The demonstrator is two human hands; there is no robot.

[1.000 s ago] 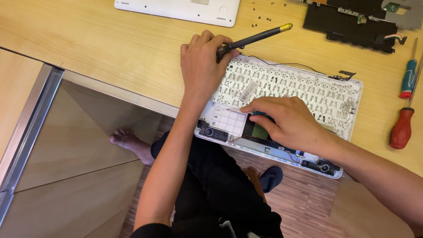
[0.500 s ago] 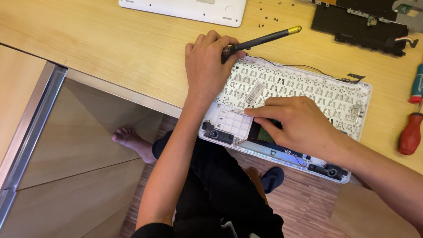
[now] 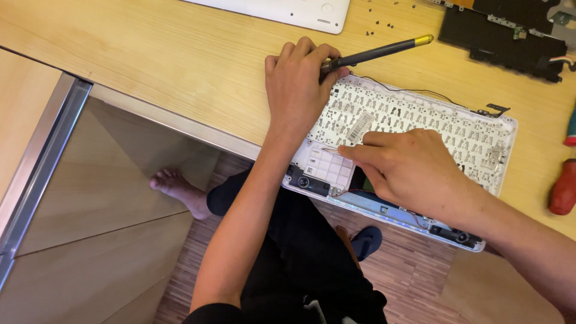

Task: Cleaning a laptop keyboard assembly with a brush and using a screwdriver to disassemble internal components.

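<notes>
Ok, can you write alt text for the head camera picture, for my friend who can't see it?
A person's left hand holds a black screwdriver with a gold end over an opened white laptop shell on a light wooden table, while the right hand presses on its lower edge. Tiny dark screws and red-handled screwdrivers lie nearby.

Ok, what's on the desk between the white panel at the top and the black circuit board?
In the head view, small loose screws lie on bare wood between the white panel and the black circuit board.

A white cover panel [image 3: 282, 9], loose screws [image 3: 381, 25], a black circuit board [image 3: 510, 33] and a red-handled screwdriver [image 3: 563, 195] lie on the wooden table [image 3: 150, 66]
</notes>
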